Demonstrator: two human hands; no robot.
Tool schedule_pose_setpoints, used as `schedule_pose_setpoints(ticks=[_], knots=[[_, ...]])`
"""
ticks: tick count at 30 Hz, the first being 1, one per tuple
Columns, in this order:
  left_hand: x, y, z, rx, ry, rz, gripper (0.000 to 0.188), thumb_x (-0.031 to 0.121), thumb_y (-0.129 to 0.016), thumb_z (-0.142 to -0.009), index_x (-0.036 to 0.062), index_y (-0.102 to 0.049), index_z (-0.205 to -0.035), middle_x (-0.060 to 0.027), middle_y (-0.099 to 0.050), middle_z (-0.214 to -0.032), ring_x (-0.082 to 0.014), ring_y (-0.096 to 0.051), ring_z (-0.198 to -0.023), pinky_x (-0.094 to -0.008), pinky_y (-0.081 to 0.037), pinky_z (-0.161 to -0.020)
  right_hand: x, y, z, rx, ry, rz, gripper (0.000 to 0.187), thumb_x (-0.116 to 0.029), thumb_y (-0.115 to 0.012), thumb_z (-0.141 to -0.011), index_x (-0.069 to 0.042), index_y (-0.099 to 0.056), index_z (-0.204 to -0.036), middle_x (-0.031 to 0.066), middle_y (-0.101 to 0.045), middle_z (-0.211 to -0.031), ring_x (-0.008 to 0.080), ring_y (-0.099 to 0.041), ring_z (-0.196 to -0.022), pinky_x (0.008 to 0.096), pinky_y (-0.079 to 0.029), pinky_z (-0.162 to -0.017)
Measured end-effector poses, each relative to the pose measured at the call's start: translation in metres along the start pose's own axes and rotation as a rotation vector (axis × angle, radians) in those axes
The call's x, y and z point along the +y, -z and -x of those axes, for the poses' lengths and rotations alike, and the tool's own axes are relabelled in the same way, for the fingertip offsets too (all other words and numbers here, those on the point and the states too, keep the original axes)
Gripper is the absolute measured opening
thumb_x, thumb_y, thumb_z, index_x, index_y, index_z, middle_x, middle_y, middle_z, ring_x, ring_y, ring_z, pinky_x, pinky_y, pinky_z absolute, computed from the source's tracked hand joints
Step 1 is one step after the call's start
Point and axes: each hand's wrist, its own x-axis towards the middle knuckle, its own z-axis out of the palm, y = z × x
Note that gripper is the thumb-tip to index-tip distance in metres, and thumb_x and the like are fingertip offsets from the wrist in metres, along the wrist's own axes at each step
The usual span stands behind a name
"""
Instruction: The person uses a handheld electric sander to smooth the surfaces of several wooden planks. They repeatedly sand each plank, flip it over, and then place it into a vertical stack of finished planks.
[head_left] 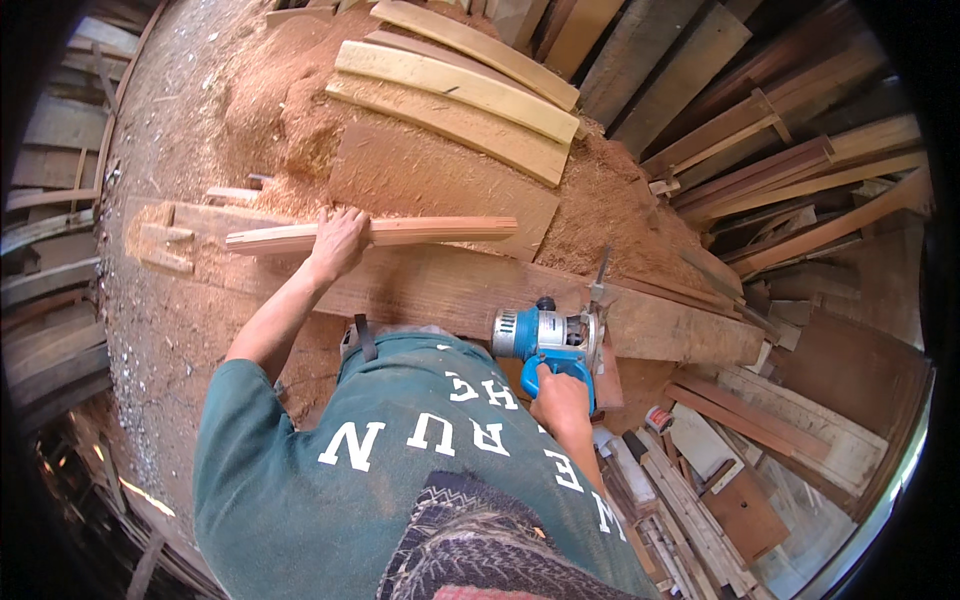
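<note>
Across the long brown plank [430,285] in front of you lies a slim wooden strip [440,230], pale at its left end and reddish toward the right. Your left hand [341,243] is clasped over it from above, the fingers curled toward its far edge; the strip passes beneath your palm and juts out both ways, with the longer part to the right of your fingers. Lower and to the right, near your body, your right hand [562,402] is wrapped around the blue looped handle of a power tool [530,333]. Its silver motor end points left, over the plank's near edge, well apart from the strip; whether it touches the plank you cannot tell from this angle. Beyond the plank, reddish sawdust [610,215] is heaped around pale yellow boards [460,92], and more planks [665,75] lean at the upper right.
</note>
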Motion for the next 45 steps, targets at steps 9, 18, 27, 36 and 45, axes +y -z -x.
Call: schedule_pose_setpoints(ticks=[9,18,27,36,45], knots=[[0.025,0.033,-0.212,-0.099,-0.177,-0.039,0.044,0.035,-0.073,-0.094,0.0082,-0.060,-0.126,-0.0112,-0.064,-0.122,-0.0282,-0.057,-0.127,-0.0559,-0.036,-0.113,-0.007,-0.001,-0.003,0.049,-0.074,-0.067,0.022,-0.007,-0.066,-0.079,-0.003,-0.065,-0.100,0.0243,-0.073,-0.079,0.0423,-0.074,-0.076,0.0538,-0.057,-0.071],[0.035,0.049,-0.347,-0.205,0.047,-0.012,0.052,0.036,-0.073,-0.096,0.0097,-0.055,-0.136,-0.0136,-0.062,-0.138,-0.0313,-0.055,-0.135,-0.0639,-0.038,-0.114,-0.019,0.022,-0.019,-0.025,-0.109,-0.150,0.026,-0.006,-0.065,-0.078,-0.002,-0.063,-0.103,0.0269,-0.073,-0.082,0.0437,-0.073,-0.080,0.0547,-0.056,-0.074],[-0.004,-0.091,-0.295,-0.591,0.035,-0.106,0.076,0.041,-0.086,-0.080,0.0151,-0.053,-0.143,-0.0077,-0.057,-0.147,-0.0282,-0.050,-0.143,-0.0655,-0.037,-0.115,-0.017,0.030,-0.026,-0.071,-0.113,-0.160,0.026,-0.006,-0.065,-0.077,-0.003,-0.061,-0.102,0.0254,-0.072,-0.080,0.0438,-0.072,-0.079,0.0556,-0.055,-0.073],[0.011,-0.069,-0.304,-0.713,0.075,-0.113,0.070,0.043,-0.091,-0.071,0.0204,-0.068,-0.134,-0.0096,-0.055,-0.149,-0.0327,-0.048,-0.142,-0.0618,-0.039,-0.115,-0.015,0.033,-0.031,-0.116,-0.141,-0.162,0.030,-0.011,-0.070,-0.078,-0.004,-0.058,-0.105,0.0258,-0.071,-0.081,0.0447,-0.071,-0.080,0.0557,-0.054,-0.075],[0.039,-0.044,-0.238,-0.771,-0.388,-0.027,0.040,0.032,-0.079,-0.078,0.0139,-0.075,-0.113,-0.0197,-0.075,-0.106,-0.0334,-0.072,-0.109,-0.0472,-0.059,-0.092,-0.021,0.040,-0.033,-0.086,-0.166,-0.228,0.028,-0.016,-0.071,-0.081,-0.004,-0.060,-0.103,0.0263,-0.071,-0.081,0.0456,-0.071,-0.079,0.0559,-0.055,-0.073]])
